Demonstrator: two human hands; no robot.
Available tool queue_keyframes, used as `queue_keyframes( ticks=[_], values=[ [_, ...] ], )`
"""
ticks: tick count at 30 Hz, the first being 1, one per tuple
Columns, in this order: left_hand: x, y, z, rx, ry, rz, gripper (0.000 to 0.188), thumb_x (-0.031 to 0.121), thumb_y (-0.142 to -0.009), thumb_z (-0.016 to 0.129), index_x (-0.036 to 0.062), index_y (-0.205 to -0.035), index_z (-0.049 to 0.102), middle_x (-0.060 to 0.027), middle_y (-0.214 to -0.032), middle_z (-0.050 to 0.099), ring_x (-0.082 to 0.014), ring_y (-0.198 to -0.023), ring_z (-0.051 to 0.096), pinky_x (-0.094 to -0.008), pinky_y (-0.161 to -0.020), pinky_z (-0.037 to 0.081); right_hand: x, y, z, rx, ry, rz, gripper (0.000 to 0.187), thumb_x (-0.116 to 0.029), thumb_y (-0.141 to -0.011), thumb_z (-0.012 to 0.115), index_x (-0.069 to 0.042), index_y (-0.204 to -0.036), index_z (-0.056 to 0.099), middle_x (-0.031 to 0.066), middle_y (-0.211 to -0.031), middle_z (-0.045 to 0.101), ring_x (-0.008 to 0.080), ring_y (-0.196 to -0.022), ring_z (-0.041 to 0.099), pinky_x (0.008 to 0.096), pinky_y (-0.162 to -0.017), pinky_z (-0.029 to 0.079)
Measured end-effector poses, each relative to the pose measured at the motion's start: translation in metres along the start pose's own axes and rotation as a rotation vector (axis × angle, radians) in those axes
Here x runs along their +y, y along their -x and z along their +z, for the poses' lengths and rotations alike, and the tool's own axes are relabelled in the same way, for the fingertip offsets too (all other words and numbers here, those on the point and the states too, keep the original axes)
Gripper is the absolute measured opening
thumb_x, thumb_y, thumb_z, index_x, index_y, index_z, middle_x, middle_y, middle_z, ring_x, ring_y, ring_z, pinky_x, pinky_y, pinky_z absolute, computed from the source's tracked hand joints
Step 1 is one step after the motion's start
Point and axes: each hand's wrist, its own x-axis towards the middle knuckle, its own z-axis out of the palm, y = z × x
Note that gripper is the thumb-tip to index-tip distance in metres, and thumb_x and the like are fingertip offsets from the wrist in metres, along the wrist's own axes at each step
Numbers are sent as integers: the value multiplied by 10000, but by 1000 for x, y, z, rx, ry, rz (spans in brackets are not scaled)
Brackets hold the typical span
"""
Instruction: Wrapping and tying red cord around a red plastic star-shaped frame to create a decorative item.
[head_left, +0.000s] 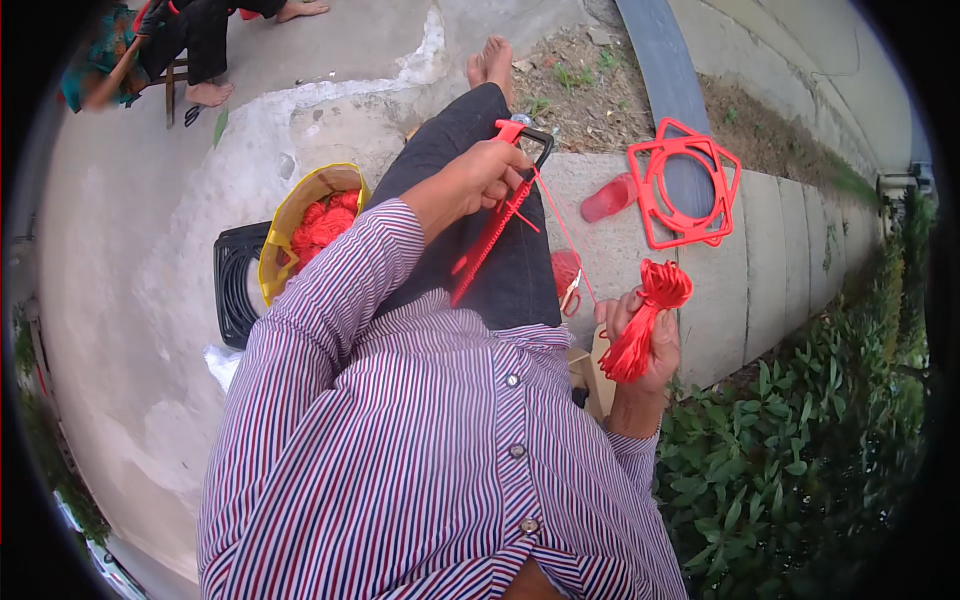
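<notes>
A flat frame (492, 238) lies tilted over my lap, its long side closely wrapped in red cord and one corner bare black. My left hand (485, 178) is closed on it near that corner, thumb and fingers pinching the edge. In my right hand (662, 352), off to the right, I grip a looped bundle of red cord (655, 310). One thin strand (570, 240) runs taut from the bundle to the frame. A short loose cord end sticks out beside the wrapped side.
Left of me stand a yellow bag (272, 262) of red cord and black frames (235, 290). On the right ledge lie red frames (655, 190), a red cup-like thing (608, 198) and scissors (571, 298). Bushes (790, 450) border the right. Another person (190, 45) sits far left.
</notes>
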Motion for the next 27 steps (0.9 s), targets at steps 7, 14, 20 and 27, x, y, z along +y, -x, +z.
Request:
queue_keyframes(
  ticks=[7, 14, 20, 27],
  values=[
    [-9, 0, -11, -131, 102, 4, 155, 6, -680, 497, 148, -731, 464, 21, -577, 430, -72, -358, 251, -249, -342, 165, 18, 10, -60, 402, -158, -38, 336, -329, -935, 530, -22, -1070, 513, 51, -739, 493, 162, -622, 436, 370, -664, 386],
    [-20, 7, -21, -174, 267, 62, 116, 167, -859, 574, 76, -929, 559, -34, -754, 597, -88, -417, 412, -233, -365, 260, 28, -24, -84, 384, -444, -47, 396, -389, -950, 494, -20, -1084, 548, 24, -703, 477, 155, -628, 412, 341, -611, 375],
    [-14, 7, -15, -174, 137, 56, 169, 183, -871, 570, 60, -986, 553, -97, -783, 640, -84, -381, 383, -216, -355, 257, 35, -7, -97, 249, -367, 75, 364, -362, -969, 459, -19, -1058, 542, 23, -724, 480, 142, -603, 368, 301, -536, 330],
    [-16, 4, -4, -241, 92, 8, 88, 114, -850, 554, 104, -931, 521, -149, -739, 629, -59, -362, 311, -230, -338, 236, 37, 31, -115, 499, 179, 141, 337, -291, -963, 522, -12, -1152, 525, 60, -934, 613, 133, -724, 560, 296, -609, 482]
  ],
)
